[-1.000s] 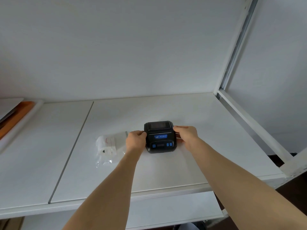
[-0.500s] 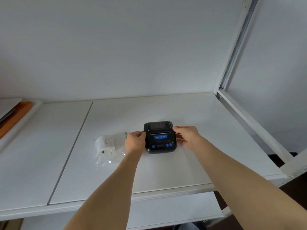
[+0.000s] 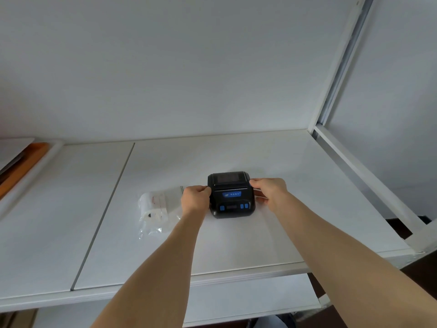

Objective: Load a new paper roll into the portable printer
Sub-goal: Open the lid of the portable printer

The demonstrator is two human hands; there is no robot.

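Observation:
A small black portable printer with a blue label and blue buttons sits on the white shelf, its lid closed. My left hand grips its left side and my right hand grips its right side near the lid. Left of the printer lies a white paper roll inside a clear plastic bag, just beside my left wrist.
A seam splits the shelf surface left of the roll. A white tray edge with an orange item sits at far left. A white metal frame post and rail border the right side. A lower shelf shows beneath.
Both hands stay on the printer's sides; the fingers have shifted slightly. The printer and the bagged roll have not moved.

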